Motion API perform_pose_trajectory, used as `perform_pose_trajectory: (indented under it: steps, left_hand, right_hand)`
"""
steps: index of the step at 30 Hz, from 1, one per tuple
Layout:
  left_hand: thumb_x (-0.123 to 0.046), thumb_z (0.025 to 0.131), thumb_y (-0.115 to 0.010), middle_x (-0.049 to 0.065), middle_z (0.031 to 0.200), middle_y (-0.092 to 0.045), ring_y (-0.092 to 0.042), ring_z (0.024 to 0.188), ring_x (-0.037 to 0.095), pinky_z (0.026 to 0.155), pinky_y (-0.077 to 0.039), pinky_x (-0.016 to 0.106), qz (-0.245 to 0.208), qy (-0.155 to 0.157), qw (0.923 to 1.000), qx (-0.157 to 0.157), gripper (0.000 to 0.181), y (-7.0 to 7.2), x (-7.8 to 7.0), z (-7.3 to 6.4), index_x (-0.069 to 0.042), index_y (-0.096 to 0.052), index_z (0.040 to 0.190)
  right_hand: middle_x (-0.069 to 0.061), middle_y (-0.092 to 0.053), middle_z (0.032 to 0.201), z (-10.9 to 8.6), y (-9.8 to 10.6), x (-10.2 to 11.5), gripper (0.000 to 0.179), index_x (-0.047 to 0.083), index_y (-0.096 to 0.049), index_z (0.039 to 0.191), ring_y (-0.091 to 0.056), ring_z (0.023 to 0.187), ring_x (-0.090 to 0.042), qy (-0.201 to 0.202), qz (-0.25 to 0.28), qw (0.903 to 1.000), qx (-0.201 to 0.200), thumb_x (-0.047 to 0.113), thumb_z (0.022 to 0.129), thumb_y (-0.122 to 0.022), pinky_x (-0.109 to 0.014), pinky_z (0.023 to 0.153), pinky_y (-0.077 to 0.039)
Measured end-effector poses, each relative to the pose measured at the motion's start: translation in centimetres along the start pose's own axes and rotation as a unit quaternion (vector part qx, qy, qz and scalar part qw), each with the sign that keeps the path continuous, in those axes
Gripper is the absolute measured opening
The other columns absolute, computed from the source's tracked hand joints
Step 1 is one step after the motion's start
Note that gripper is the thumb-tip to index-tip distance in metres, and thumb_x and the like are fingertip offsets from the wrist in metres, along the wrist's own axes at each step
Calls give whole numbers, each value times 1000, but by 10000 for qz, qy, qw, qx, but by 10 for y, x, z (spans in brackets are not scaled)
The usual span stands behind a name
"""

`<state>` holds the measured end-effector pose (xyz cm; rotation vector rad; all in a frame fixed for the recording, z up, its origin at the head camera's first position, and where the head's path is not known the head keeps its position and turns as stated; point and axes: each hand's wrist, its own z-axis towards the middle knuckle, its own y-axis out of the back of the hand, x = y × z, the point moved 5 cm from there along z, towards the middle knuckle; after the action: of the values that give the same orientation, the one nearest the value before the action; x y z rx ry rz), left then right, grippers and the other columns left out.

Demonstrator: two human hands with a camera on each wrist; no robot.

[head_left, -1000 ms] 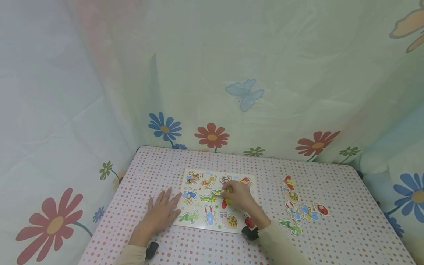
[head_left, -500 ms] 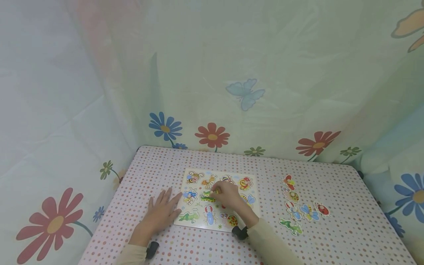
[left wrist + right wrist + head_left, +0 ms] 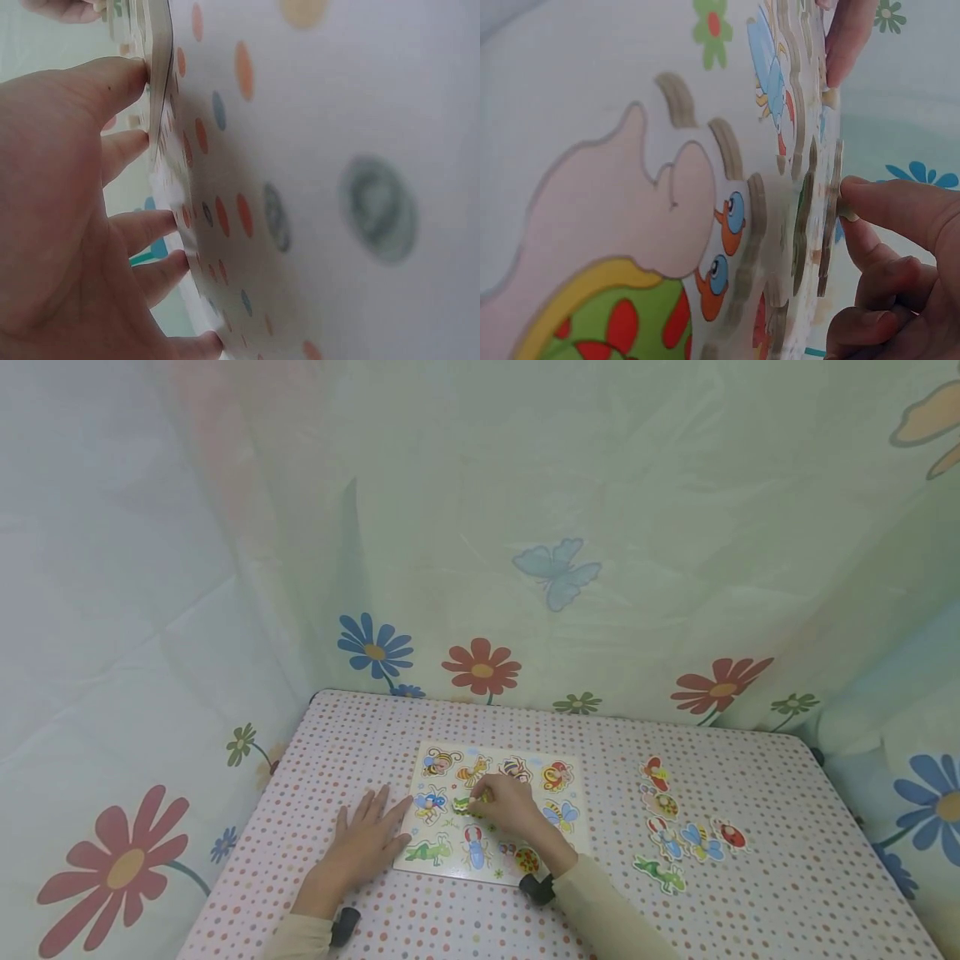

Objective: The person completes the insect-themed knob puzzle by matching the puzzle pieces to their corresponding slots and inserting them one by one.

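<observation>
A wooden insect puzzle board (image 3: 460, 868) lies on the dotted tabletop. My right hand (image 3: 513, 810) is over its middle, thumb and finger pinching the small knob of a green caterpillar puzzle piece (image 3: 461, 806). In the right wrist view the caterpillar piece (image 3: 831, 232) appears edge-on, close above the board's caterpillar picture; the fingers hide part of it in the head view. My left hand (image 3: 363, 843) rests on the table at the board's left side with fingers spread. In the left wrist view, thumb and forefinger of the left hand (image 3: 90, 187) touch the board's edge.
Right of the board lie several loose pieces: a red winged insect (image 3: 655, 772), a snail (image 3: 660, 802), a beetle (image 3: 664, 837), a bee (image 3: 702, 843), a ladybug (image 3: 731, 835) and a grasshopper (image 3: 660, 873). A flowered curtain (image 3: 435, 568) hangs behind the table.
My right hand has moved left across the board with the caterpillar piece, onto the caterpillar picture, uncovering pictures on the board's right side. My left hand has stayed in place.
</observation>
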<state>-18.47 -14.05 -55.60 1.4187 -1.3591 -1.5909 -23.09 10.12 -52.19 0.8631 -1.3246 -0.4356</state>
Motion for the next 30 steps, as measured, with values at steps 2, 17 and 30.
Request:
perform_pose_trajectory:
  steps: [2,17,30]
  left_hand:
    - [-47,102,-52,15,165,-18,-12,150,40,112,-3,72,13,7,10000,2,60,1,-1,0,-28,-37,156]
    - [-45,101,-54,16,164,-20,-13,149,41,112,-4,73,-1,-7,10000,-20,60,2,-2,-1,-26,-39,156]
    - [-44,102,-53,16,164,-20,-13,149,41,112,-5,73,-16,-38,10000,-44,59,5,-3,-1,-26,-38,156]
  right_hand:
    - [5,-46,58,-1,-2,0,8,16,-73,91,-44,56,-13,-3,-6,10000,32,22,88,-77,-42,76,-36]
    - [6,-47,58,-1,-7,-3,7,17,-72,90,-46,61,-15,-240,7,9994,253,22,89,-76,-56,91,-34]
    - [4,-54,62,-3,-9,-5,4,19,-70,89,-53,61,-16,-595,227,9972,397,21,89,-73,-51,88,-35]
